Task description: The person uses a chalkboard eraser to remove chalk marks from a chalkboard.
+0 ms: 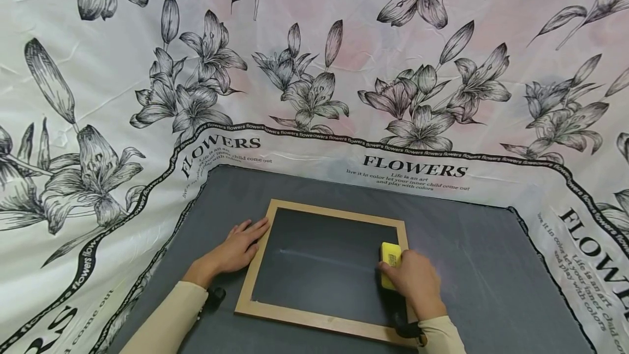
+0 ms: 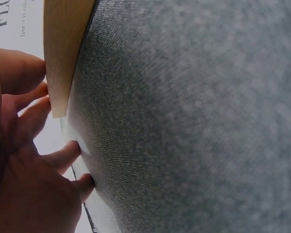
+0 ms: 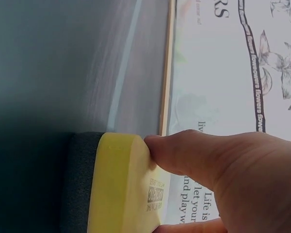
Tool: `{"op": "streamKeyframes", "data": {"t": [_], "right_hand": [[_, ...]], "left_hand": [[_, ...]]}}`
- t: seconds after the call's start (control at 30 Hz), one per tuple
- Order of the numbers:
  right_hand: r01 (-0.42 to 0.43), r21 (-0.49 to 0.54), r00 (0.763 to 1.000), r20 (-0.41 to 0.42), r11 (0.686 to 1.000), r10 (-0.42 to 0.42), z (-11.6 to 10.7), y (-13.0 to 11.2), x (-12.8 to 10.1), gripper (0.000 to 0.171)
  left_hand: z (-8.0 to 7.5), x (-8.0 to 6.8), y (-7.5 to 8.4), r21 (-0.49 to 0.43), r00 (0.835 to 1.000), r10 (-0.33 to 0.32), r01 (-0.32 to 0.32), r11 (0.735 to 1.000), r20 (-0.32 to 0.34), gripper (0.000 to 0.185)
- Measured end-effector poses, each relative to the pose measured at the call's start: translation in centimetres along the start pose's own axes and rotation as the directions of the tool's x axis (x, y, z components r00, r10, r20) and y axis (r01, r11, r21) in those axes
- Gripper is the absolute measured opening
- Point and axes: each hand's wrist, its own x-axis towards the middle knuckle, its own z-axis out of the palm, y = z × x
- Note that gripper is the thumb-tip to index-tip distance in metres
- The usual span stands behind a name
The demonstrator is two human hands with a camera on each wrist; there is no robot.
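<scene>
On chalkboard (image 1: 324, 261) right edge: right hand (image 1: 417, 283) grip pinching yellow eraser (image 1: 391, 258), long axis pointing away; left hand (image 1: 238, 247) flat, spread.

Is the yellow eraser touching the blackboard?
Touching. The right wrist view shows the eraser with its dark felt side flat against the blackboard, held there by the right hand.

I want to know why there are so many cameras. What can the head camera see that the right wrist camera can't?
Only the head view shows the left hand resting flat on the wooden frame's left side, and the whole chalkboard. Only the right wrist view shows the eraser's dark felt underside on the board. Both show the right hand gripping the yellow eraser, and the flower-print cloth.
</scene>
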Motion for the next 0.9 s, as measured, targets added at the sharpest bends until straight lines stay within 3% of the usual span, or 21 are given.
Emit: {"op": "streamKeyframes", "data": {"t": [0.1,0.27,0.47,0.9], "right_hand": [[-0.003,-0.007,1.0,-0.002,1.0,0.003,-0.1,0.0,-0.1,0.06],[0.001,-0.023,1.0,-0.005,1.0,-0.001,-0.1,-0.1,-0.1,0.058],[0.025,-0.048,1.0,-0.014,0.999,-0.026,0.2,-0.2,-0.1,0.054],[0.095,-0.062,0.993,-0.058,0.994,-0.099,1.1,-2.1,-0.6,0.051]], "left_hand": [[0.1,0.1,-0.3,-0.018,1.0,0.016,-0.016,1.0,-0.011,0.059],[1.2,0.3,-2.2,-0.076,0.993,0.09,-0.095,0.993,-0.075,0.058],[2.3,0.7,-3.6,-0.054,0.992,0.075,-0.08,0.995,-0.099,0.059],[1.8,0.4,-2.8,-0.049,0.99,0.112,-0.116,0.992,-0.086,0.058]]}}
